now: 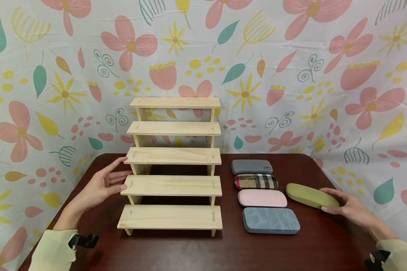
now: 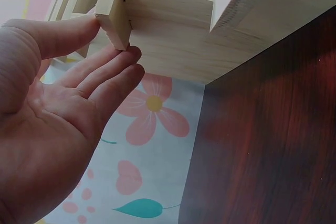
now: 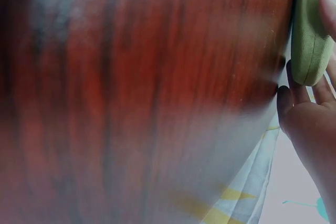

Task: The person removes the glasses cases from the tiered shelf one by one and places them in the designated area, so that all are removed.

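Note:
A stepped wooden display stand (image 1: 174, 186) with several pale tiers stands on the dark red table (image 1: 149, 252). At its left side my left hand (image 1: 103, 184) holds the ends of the middle tiers. In the left wrist view, a plank end (image 2: 113, 19) lies between the thumb and fingertips of my left hand (image 2: 68, 93). My right hand (image 1: 351, 207) grips the right end of an olive green glasses case (image 1: 310, 195), thumb on the near side. The right wrist view shows that green case (image 3: 312, 30) upright at the edge, held by my right hand (image 3: 310, 114).
Right of the stand, glasses cases lie in a column: grey (image 1: 251, 166), plaid (image 1: 256, 181), pink (image 1: 262, 198) and blue (image 1: 271, 221). A floral cloth (image 1: 281, 86) hangs behind and beside the table. A black strap (image 1: 83, 241) is on my left wrist.

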Tool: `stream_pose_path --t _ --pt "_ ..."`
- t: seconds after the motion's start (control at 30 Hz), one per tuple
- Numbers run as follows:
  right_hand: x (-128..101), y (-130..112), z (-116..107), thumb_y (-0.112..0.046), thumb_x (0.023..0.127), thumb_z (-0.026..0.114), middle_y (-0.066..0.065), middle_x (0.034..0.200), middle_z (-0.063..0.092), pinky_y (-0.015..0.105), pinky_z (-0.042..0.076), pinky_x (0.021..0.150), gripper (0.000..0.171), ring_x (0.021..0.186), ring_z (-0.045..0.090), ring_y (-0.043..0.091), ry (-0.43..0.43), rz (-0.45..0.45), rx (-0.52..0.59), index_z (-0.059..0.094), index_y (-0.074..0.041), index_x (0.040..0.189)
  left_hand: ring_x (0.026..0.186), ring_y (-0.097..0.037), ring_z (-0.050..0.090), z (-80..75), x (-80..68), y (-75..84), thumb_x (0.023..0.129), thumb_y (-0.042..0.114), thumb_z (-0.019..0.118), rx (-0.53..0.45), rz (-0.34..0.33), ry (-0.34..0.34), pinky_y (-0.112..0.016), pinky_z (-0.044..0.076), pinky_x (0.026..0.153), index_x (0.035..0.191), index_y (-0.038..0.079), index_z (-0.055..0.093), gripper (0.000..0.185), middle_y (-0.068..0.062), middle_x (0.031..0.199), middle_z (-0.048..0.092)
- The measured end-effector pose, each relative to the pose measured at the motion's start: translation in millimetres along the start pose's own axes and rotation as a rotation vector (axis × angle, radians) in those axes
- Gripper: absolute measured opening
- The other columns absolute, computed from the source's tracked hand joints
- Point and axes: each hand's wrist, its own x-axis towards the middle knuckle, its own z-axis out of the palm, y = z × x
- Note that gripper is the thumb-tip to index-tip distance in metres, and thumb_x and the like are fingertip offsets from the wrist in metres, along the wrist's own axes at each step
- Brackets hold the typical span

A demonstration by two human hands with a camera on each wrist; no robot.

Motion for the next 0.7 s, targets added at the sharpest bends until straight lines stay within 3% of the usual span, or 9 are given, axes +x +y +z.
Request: stream_pose_path --t 0.47,0.7 --pt "-4.8 1.5 -2.1 -0.026 0.095 0.082 0.014 0.143 0.056 0.012 0.043 0.078 0.075 0.105 0.045 -0.017 0.019 -0.020 0.005 0.047 0.007 0.152 0.127 -0.006 0.062 1.0 1.8 -1.7 0.096 -0.013 0.069 -0.004 0.002 -0.003 -0.030 0.060 0.085 0.167 0.008 0.027 0.086 -0.043 0.145 0.048" --pt "-4.0 2.7 -4.9 -0.026 0.096 0.082 -0.005 0.140 0.054 0.012 0.045 0.080 0.079 0.107 0.042 -0.021 0.021 -0.027 0.031 0.042 0.007 0.155 0.127 -0.007 0.062 1.1 1.8 -0.8 0.096 -0.012 0.070 0.016 0.004 0.000 -0.030 0.060 0.085 0.167 0.008 0.027 0.086 -0.042 0.147 0.046"
